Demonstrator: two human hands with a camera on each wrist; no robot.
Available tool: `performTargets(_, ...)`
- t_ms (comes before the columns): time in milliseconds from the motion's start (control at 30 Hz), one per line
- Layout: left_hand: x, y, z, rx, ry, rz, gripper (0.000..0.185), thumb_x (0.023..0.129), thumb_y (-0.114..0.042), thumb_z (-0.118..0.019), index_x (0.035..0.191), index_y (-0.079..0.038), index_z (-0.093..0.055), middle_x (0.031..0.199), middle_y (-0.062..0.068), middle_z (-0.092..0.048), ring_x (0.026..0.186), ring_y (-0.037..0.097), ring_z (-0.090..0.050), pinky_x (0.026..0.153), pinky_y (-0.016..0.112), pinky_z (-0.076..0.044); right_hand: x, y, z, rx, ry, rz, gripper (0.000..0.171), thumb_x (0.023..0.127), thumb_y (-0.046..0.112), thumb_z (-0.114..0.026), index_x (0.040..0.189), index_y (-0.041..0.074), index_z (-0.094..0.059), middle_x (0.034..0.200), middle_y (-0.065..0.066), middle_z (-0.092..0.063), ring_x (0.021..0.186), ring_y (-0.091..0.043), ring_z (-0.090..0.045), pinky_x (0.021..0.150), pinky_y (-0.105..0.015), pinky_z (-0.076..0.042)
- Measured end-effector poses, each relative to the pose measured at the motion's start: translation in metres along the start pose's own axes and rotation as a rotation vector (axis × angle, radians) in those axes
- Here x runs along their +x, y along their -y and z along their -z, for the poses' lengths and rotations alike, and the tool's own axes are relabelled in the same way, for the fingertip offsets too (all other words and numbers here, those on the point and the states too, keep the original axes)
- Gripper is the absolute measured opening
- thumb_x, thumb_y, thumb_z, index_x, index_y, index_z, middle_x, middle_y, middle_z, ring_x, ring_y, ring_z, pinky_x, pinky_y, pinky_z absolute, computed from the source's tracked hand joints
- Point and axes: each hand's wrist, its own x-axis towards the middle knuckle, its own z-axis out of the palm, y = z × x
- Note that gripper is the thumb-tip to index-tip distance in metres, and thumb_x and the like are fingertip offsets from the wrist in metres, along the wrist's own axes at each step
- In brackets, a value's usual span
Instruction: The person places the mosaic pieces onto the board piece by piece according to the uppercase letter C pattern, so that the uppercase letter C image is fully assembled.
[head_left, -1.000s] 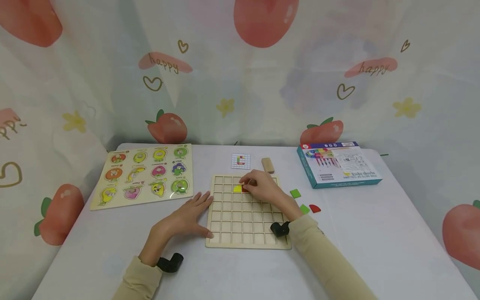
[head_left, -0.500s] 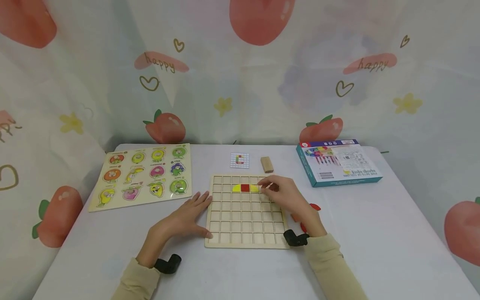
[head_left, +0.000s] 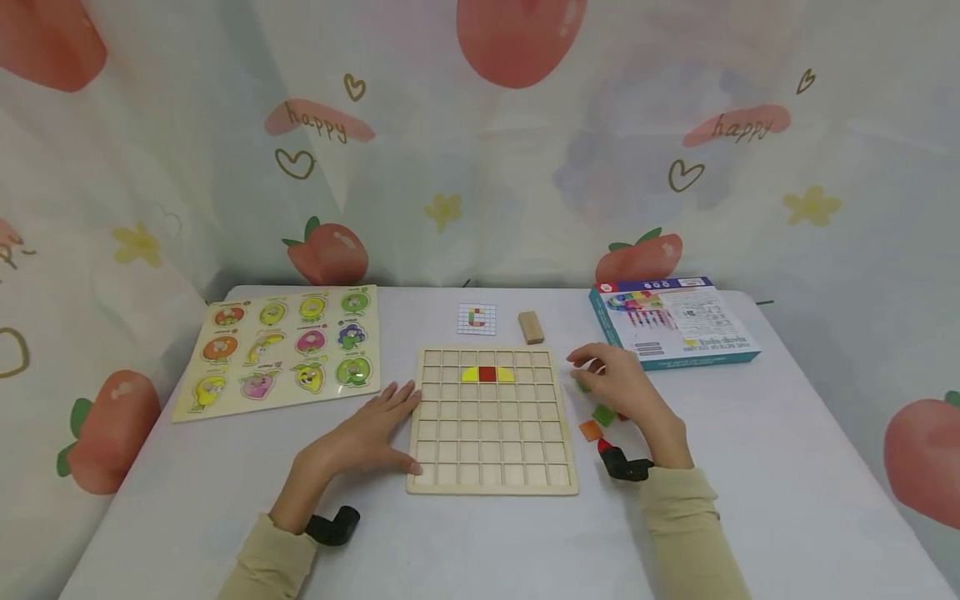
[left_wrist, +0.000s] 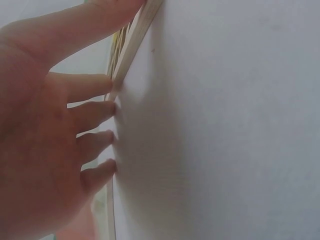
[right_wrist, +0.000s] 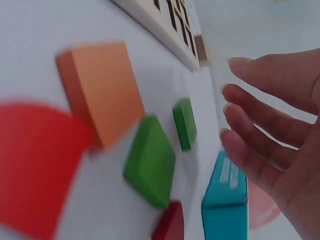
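Note:
A wooden grid board [head_left: 492, 490] lies at mid-table in the head view. In its second row from the far side sit a yellow rounded tile [head_left: 468, 374], a red square tile [head_left: 487, 374] and another yellow rounded tile [head_left: 506, 376]. My left hand [head_left: 360, 437] rests against the board's left edge, fingers spread and thumb near the front corner. Right of the board, my right hand [head_left: 622, 383] hovers with bent fingers parted and nothing between them. Near it lie a green square tile [right_wrist: 185, 124], another green tile [right_wrist: 152, 165], an orange square tile [right_wrist: 107, 92] and red pieces [right_wrist: 40, 160].
A small pattern card [head_left: 476, 319] and a wooden block [head_left: 530, 327] lie beyond the board. A fruit puzzle board [head_left: 285, 402] occupies the back left. At the back right is a teal box [head_left: 678, 325]. A printed curtain hangs behind the table.
My right hand has moved from the board's upper cells to the loose tiles on the right. It has uncovered the yellow-red-yellow row. The left hand stays at the board's edge.

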Motion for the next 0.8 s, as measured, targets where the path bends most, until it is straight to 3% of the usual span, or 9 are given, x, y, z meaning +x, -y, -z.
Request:
performTargets(300, -0.001, 0.000, 0.001, 0.006, 0.000, 0.000, 0.108, 0.079, -0.041, -0.088, 0.162, -0.005, -0.029, 0.173, 0.011, -0.015, 0.160, 0.038, -0.005, 0.129, 0.058, -0.013, -0.002, -0.023, 0.014, 0.005, 0.058, -0.168, 0.028, 0.100, 0.018, -0.066, 0.126, 0.007, -0.070, 0.114, -0.014, -0.069, 0.095, -0.026, -0.062, 0.074, -0.027, -0.057)
performTargets(800, 0.001, -0.001, -0.001, 0.010, -0.011, -0.008, 0.110, 0.078, -0.043, -0.088, 0.162, -0.005, -0.029, 0.173, 0.012, -0.017, 0.160, 0.040, -0.007, 0.127, 0.061, -0.016, -0.001, -0.031, 0.011, -0.011, 0.093, -0.201, 0.035, 0.094, 0.026, -0.076, 0.120, 0.004, -0.071, 0.099, -0.011, -0.067, 0.088, -0.023, -0.058, 0.071, -0.026, -0.051)
